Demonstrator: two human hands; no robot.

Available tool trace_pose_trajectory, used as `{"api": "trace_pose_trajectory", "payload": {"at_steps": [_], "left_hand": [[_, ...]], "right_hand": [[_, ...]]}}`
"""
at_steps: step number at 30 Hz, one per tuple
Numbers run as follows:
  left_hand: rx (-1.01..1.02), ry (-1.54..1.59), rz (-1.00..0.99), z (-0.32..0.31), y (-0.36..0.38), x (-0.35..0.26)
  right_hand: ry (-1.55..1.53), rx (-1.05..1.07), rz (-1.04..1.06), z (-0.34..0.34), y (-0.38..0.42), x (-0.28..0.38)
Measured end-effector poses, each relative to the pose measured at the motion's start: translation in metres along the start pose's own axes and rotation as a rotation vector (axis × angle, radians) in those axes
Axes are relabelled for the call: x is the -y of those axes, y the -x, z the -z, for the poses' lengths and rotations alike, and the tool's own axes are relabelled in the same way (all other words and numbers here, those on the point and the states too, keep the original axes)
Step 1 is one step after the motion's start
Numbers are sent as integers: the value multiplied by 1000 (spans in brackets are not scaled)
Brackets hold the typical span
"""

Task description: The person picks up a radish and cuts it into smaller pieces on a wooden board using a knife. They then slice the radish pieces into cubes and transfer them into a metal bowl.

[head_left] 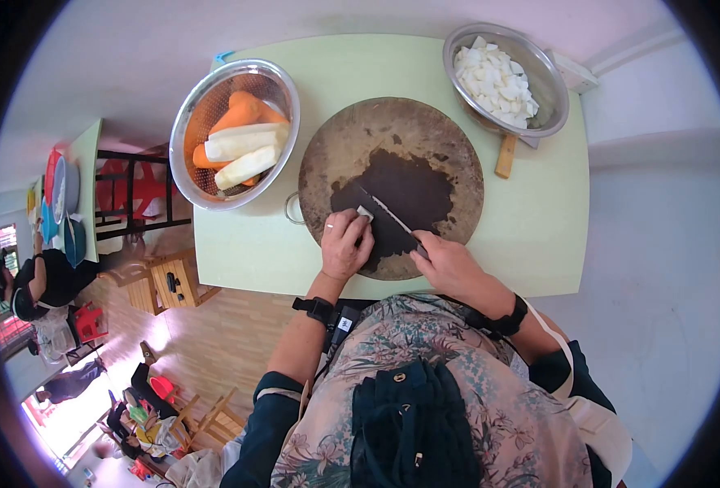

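Note:
My left hand [345, 246] rests on the round wooden chopping board [327, 146], its fingers bent down over a small white vegetable piece [365, 213]. Most of that piece is hidden under the fingertips. In my right hand [456, 270] is the handle of a knife [389, 214]. The narrow blade points away from me and to the left, its tip just past the white piece. A dark wet patch covers the board's middle beneath both hands.
At the left, a metal colander [179, 122] holds carrots [242, 111] and peeled white roots [246, 167]. A steel bowl [554, 98] of chopped white pieces [494, 81] stands back right, a wooden handle [506, 156] jutting from beneath. People and stools fill the far left.

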State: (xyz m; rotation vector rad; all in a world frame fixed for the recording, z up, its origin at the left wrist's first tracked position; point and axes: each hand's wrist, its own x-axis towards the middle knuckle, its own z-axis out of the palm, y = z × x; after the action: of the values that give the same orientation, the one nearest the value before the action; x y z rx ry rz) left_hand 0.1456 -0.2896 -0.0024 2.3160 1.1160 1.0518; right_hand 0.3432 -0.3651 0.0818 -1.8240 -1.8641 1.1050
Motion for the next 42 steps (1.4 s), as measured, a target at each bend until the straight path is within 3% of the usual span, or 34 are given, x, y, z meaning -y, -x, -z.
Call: {"api": "trace_pose_trajectory", "payload": {"at_steps": [3, 10, 31, 37, 42], "left_hand": [[-8, -3, 3, -1, 2, 0], [7, -9, -4, 0, 2, 2], [-23, -3, 9, -2, 5, 3], [-29, 18, 1, 0, 4, 2], [-23, 11, 7, 0, 5, 1]], "right_hand": [[-9, 28, 78, 7, 13, -1], [9, 149, 8, 18, 27, 7], [60, 14, 93, -22, -13, -2], [24, -45, 85, -1, 1, -2], [-8, 128, 19, 15, 21, 8]]}}
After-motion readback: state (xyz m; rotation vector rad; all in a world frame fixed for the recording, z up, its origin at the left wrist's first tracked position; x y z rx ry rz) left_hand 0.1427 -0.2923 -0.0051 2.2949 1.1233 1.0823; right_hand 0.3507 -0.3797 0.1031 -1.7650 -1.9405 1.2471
